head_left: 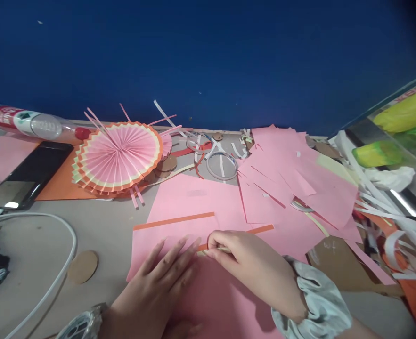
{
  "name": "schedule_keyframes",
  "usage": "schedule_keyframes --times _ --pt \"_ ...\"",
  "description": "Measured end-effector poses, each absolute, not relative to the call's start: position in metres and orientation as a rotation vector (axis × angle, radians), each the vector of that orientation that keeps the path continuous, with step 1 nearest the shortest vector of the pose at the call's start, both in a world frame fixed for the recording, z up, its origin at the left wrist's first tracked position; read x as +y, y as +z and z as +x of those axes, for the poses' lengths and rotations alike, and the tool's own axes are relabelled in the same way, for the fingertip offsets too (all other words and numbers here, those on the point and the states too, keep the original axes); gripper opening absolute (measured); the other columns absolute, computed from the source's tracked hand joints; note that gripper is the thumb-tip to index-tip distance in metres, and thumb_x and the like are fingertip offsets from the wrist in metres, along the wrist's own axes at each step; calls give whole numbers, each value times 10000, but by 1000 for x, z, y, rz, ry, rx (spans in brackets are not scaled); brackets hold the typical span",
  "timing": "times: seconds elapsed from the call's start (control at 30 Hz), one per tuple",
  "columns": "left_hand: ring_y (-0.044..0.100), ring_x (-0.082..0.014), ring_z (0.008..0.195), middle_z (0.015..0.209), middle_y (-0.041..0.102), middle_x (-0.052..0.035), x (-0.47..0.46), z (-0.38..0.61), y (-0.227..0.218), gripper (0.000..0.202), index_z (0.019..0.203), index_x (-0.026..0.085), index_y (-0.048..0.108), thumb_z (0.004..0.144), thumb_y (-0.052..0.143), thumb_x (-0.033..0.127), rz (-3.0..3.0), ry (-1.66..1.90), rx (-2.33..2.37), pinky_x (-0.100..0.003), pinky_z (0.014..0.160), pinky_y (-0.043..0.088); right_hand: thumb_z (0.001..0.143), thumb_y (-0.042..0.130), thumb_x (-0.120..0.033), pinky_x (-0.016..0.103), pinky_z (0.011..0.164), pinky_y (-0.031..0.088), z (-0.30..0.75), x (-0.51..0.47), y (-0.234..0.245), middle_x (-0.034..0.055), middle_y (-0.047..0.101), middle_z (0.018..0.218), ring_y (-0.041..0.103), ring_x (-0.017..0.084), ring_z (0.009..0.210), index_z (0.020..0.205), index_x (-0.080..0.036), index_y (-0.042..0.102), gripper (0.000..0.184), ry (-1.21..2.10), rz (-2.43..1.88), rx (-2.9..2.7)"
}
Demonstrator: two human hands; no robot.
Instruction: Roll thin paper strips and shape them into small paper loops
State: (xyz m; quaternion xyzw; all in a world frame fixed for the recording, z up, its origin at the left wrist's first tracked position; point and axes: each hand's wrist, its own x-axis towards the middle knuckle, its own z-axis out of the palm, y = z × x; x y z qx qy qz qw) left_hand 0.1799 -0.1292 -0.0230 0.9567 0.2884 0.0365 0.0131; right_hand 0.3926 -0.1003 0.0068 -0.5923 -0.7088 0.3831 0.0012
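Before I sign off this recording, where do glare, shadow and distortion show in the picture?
Head view, left: a bright glare patch on the black phone; head view, centre: soft shadow on the pink paper below the right hand; head view, right: yellow-green packets look blurred and stretched, and the blue panel darkens toward the upper corner.

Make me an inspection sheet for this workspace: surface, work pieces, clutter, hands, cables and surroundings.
Surface: gray tabletop, largely covered by paper.
Work pieces: pink paper sheet with orange strips on it; pale yellow strip.
Clutter: pleated paper rosette, bottle on its side, black smartphone, cardboard disc, paper scraps at right.
Hands: left hand spread on the pink sheet, watch at its wrist; right hand pinching the pale yellow strip, scrunchie at its wrist.
Cables: white cable curving at left.
Surroundings: blue panel behind.
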Motion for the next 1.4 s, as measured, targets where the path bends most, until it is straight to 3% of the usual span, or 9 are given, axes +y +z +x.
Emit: schedule_keyframes --times 0.57,0.93,1.4 --pt "174 -279 1340 1453 262 -86 -129 180 -25 672 1368 169 340 821 443 546 2928 60 885 -442 1087 -37 854 435 -271 232 525 263 393 -101 9 -46 548 648 462 102 575 686 -211 478 184 1198 -1865 -2226" --pt "124 -260 1354 1464 238 -52 -132 180 -27 656 1378 177 314 842 407 543 2852 60 916 -441 1088 -24 859 416 -269 231 542 274 392 -101 9 -43 564 685 468 105 600 699 -212 474 180 1198 -1893 -2213" --pt "163 -259 1344 1474 210 -72 -129 180 -22 657 1383 167 302 853 396 545 2852 59 869 -415 1092 -6 854 419 -278 233 525 258 391 -104 7 -53 543 649 453 100 572 686 -215 468 185 1160 -1915 -2217"
